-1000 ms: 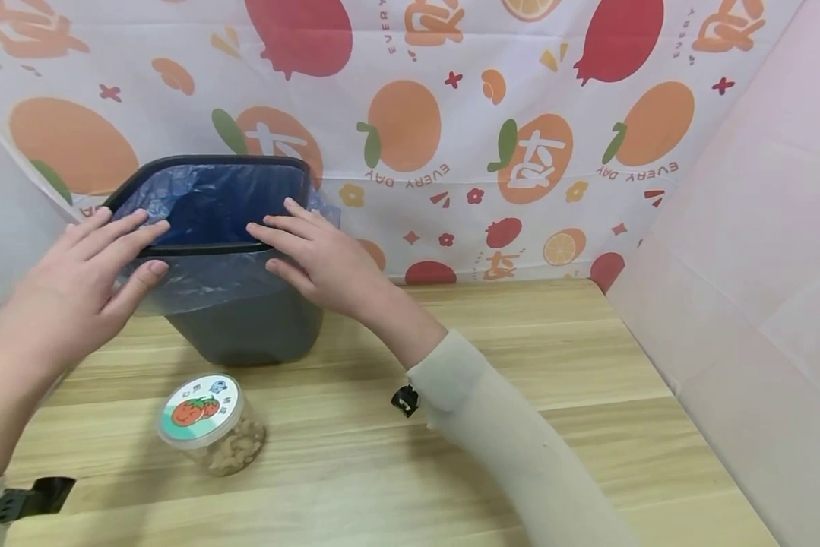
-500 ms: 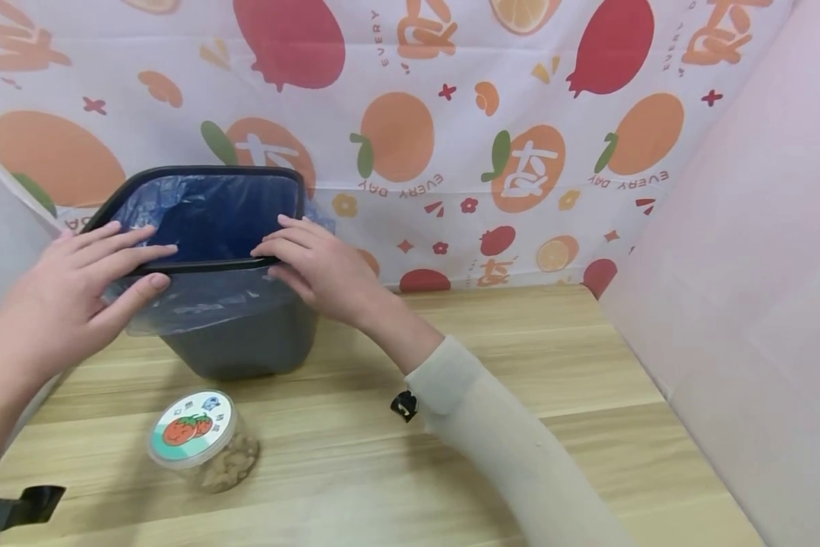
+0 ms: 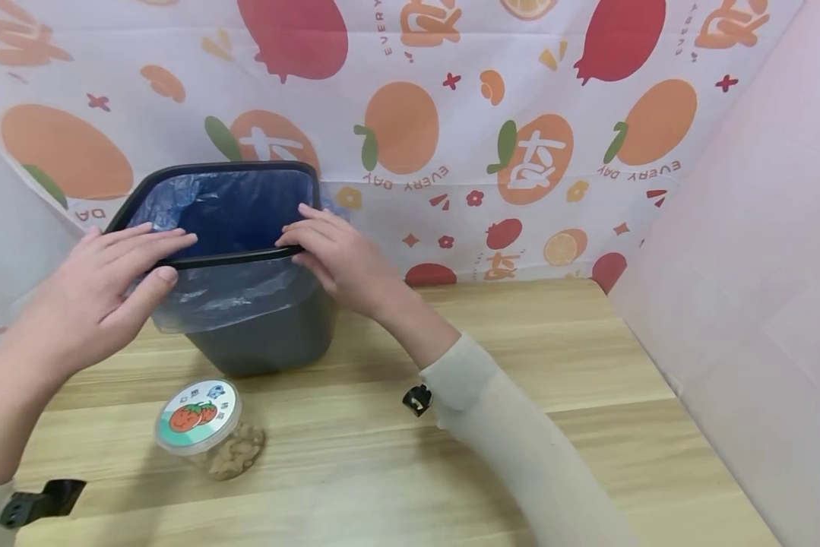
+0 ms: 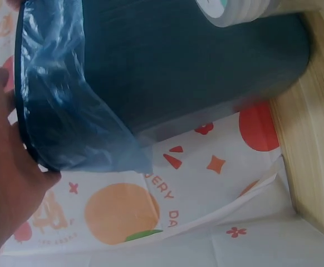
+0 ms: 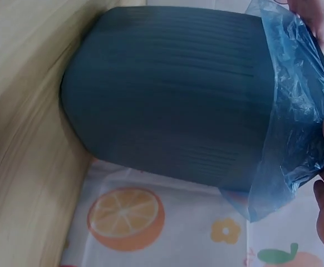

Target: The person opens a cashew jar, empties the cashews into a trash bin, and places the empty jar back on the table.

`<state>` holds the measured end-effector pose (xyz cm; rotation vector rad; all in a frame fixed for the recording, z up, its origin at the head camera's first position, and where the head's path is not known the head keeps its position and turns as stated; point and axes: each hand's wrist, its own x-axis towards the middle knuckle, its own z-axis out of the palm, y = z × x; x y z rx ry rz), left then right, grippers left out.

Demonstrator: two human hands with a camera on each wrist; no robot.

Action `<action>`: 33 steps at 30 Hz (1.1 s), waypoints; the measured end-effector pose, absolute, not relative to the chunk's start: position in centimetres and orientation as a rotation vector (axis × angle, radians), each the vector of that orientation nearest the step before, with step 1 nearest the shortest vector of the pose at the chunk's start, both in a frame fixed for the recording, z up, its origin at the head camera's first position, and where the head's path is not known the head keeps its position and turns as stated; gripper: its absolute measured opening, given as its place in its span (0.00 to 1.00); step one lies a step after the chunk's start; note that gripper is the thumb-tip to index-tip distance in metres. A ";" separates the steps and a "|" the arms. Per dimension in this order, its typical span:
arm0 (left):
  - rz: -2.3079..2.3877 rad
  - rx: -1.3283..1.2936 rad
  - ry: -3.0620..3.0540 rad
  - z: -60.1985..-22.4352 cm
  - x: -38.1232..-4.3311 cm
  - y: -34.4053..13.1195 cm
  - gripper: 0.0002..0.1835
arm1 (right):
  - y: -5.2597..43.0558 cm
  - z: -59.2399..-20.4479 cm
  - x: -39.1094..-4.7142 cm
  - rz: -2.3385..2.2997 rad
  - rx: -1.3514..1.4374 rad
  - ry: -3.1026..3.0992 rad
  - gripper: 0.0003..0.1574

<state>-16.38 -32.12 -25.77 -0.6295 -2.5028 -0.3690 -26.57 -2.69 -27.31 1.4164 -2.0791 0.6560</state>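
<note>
A dark grey trash can (image 3: 273,342) stands upright near the back of the table. Its black rim (image 3: 245,259) is lined with a translucent blue trash bag (image 3: 225,292), folded down over the outside. My left hand (image 3: 98,296) rests at the rim's left front, fingers straight across it and thumb outside. At the right front of the rim, my right hand (image 3: 344,262) grips the edge, its fingers bent over the top and the thumb on the outer side. The right wrist view shows the bag's loose hem (image 5: 268,194) hanging past the can's side.
A clear round jar (image 3: 207,429) with a tomato-printed lid and light brown pieces inside stands in front of the can. The wooden table (image 3: 553,441) extends to the right. A fruit-patterned cloth (image 3: 464,152) hangs close behind the can.
Both hands stay at the rim. The right fingers have bent further over the edge than a second ago. The view shifts slightly; the jar stays beside the can.
</note>
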 end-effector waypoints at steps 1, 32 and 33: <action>-0.393 -0.648 -2.484 -25.7 -16.3 -32.1 0.23 | -2.4 -27.3 -26.6 0.666 1.413 -2.075 0.15; -0.466 -0.731 -2.329 -25.7 -16.2 -21.9 0.19 | 6.7 -29.8 -24.8 0.866 1.129 -1.935 0.17; -0.464 -0.705 -2.313 -25.9 -15.9 -21.5 0.19 | 6.9 -29.9 -24.6 0.866 1.121 -1.927 0.17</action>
